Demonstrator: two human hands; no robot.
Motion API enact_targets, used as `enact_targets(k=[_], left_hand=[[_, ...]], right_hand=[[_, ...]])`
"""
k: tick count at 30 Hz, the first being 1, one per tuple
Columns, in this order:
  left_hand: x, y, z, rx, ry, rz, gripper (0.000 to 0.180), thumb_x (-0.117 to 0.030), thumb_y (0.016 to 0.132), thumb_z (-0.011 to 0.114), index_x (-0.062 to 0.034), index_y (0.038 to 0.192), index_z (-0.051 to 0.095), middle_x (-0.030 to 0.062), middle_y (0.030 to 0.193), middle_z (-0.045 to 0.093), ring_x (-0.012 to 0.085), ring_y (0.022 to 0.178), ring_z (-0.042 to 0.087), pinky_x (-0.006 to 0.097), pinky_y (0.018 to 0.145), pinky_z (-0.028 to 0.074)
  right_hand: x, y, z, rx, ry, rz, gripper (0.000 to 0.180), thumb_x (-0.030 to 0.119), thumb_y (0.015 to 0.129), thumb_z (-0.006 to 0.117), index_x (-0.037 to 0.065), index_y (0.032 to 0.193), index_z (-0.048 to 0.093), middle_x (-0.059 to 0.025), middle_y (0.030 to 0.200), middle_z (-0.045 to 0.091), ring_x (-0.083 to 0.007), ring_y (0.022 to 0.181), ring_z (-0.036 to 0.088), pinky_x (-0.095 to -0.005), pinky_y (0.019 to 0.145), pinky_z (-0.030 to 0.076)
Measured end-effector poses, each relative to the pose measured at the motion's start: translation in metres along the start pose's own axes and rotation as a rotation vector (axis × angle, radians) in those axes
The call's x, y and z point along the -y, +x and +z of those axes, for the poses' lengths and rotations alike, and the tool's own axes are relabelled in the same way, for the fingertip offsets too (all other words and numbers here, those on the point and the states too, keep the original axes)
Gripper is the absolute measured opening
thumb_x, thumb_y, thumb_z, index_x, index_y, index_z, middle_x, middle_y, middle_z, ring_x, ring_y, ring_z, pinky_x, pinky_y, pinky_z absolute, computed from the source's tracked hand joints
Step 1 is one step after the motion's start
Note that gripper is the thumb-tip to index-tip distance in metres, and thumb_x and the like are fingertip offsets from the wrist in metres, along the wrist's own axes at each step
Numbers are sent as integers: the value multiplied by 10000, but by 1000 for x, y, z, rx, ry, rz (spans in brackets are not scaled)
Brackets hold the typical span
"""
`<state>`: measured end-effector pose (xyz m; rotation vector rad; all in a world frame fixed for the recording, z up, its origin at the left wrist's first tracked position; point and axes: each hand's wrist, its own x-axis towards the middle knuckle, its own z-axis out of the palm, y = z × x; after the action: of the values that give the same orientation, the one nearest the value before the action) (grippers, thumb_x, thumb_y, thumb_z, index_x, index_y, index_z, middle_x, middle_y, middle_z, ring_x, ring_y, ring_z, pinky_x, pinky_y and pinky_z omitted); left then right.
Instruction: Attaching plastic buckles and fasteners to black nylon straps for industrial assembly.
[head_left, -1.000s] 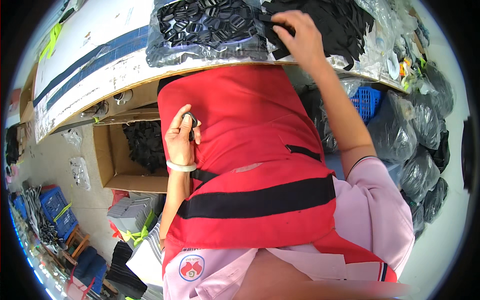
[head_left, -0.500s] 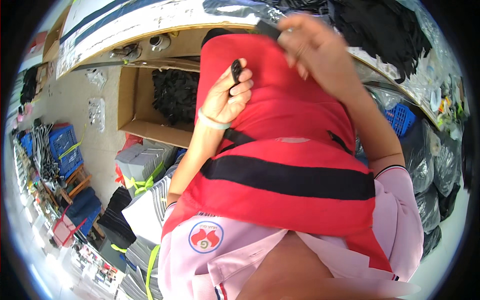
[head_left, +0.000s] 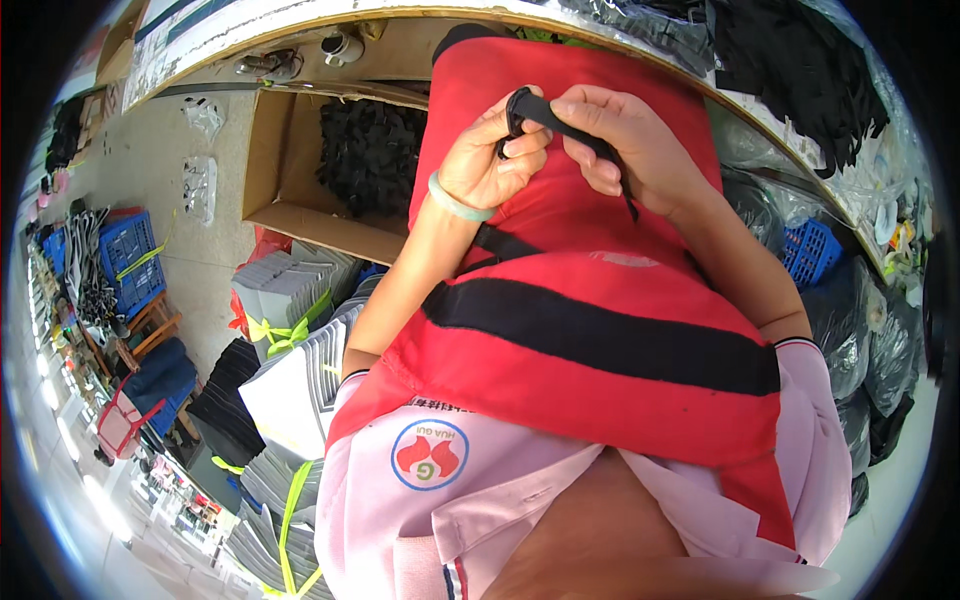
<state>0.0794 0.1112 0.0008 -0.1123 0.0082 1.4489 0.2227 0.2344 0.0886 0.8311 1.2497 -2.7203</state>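
Above my lap, which a red apron covers, my two hands have come close together. My left hand is closed on a small black loop-shaped piece, pinched between thumb and fingers. A flat black strap runs from that piece across to my right hand, which grips it between thumb and fingers. The strap's free end hangs below the right hand. Whether the strap passes through the loop or only lies against it, I cannot tell.
Left of my lap stands an open cardboard box with black pieces inside. A worktable crosses ahead, bearing a heap of black strips at the right. Tied grey stacks lie left; a blue basket and plastic bags stand right.
My right hand has come down from the table edge with the black strap, toward my left hand. The left hand has moved slightly up and right, and the strap now meets its black piece.
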Motion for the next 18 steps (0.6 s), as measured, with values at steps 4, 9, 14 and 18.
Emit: enact_targets(k=[4, 9, 14, 18], left_hand=[[-3, 3, 1, -80, 89, 17, 123, -100, 963, 498, -23, 1058, 516, 62, 835, 510, 95, 611, 416, 192, 484, 363], [-3, 0, -9, -54, 116, 37, 143, -84, 964, 491, -4, 1077, 527, 92, 846, 554, 92, 613, 446, 198, 473, 356], [-1, 6, -5, -188, 537, 88, 161, -83, 965, 492, 18, 1064, 566, 127, 833, 606, 98, 593, 495, 188, 461, 350], [5, 7, 2, -413, 316, 170, 178, -113, 961, 531, 37, 1036, 588, 128, 860, 635, 161, 687, 614, 238, 586, 531]], right_hand=[[-7, 8, -3, -40, 59, -53, 239, 262, 942, 583, 24, 923, 594, 0, 644, 529, -33, 460, 442, -187, 410, 363], [-19, 10, -7, -84, -177, -118, 277, 277, 956, 570, 5, 1002, 594, -18, 676, 557, -50, 499, 477, -198, 435, 387], [-26, 20, -14, -102, -220, -213, 362, 298, 954, 578, -15, 1136, 571, -24, 707, 568, -64, 543, 503, -193, 488, 410], [-22, 25, -27, -80, -324, -168, 347, 270, 944, 596, -7, 1154, 590, -26, 785, 602, -79, 670, 558, -203, 607, 463]])
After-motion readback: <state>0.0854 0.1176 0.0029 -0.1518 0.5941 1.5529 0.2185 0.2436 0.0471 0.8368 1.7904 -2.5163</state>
